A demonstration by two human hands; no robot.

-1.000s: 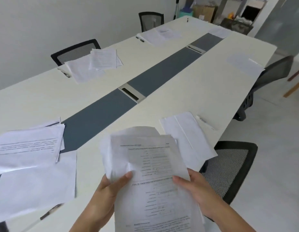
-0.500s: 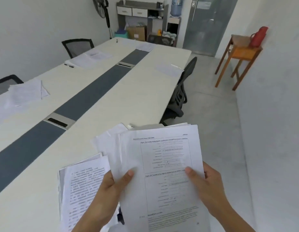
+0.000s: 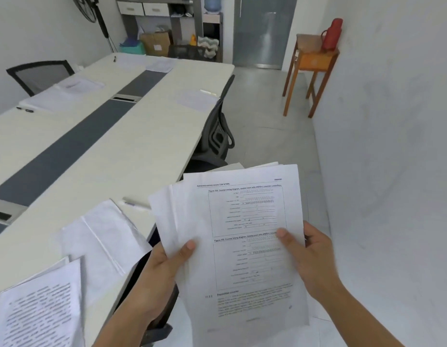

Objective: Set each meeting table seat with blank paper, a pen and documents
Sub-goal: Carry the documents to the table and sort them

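I hold a stack of printed documents (image 3: 245, 221) in front of me, beyond the table's right edge. My left hand (image 3: 162, 269) grips its left side and my right hand (image 3: 307, 256) its right side, thumbs on the top page. On the long white meeting table (image 3: 132, 151), blank paper (image 3: 104, 236) lies at the near right seat with a white pen (image 3: 136, 203) beside it. A printed page (image 3: 39, 314) lies at the bottom left. Farther right-side paper (image 3: 196, 100) has a pen (image 3: 207, 92) by it.
Papers (image 3: 74, 88) and a black pen (image 3: 25, 109) lie at the left seat by a black chair (image 3: 39, 75). A grey chair (image 3: 217, 136) stands at the right edge. A wooden stool (image 3: 312, 63) with a red flask (image 3: 331, 33) stands by the right wall.
My view has swung right and forward along the table. Both hands keep the document stack, now carried out past the table's right edge. The near right seat's paper now lies left of the stack.
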